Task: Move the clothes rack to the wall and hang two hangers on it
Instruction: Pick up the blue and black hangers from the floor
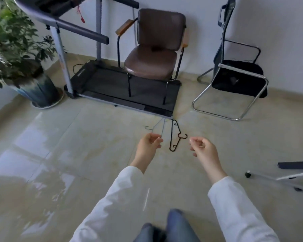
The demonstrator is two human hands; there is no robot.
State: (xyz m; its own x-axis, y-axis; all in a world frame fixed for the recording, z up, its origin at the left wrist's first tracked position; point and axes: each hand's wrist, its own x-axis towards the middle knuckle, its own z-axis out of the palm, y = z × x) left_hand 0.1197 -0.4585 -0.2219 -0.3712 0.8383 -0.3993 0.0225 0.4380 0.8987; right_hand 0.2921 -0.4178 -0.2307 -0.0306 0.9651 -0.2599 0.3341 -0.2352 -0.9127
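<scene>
Two hangers lie on the tiled floor just in front of the treadmill: a thin grey wire hanger (162, 127) and a black hanger (172, 135) to its right. My left hand (149, 145) hovers above the floor with loosely curled fingers, overlapping the near end of the wire hanger; nothing is in it. My right hand (202, 148) is held the same way to the right of the black hanger, also with nothing in it. Part of the clothes rack (286, 178), a metal leg with a black foot and a dark bar, shows at the right edge.
A treadmill (112, 88) stands by the white wall with a brown armchair (154, 62) on its belt. A black chrome-framed chair (238, 84) is to the right, a potted plant (25, 67) to the left. My knees show at the bottom.
</scene>
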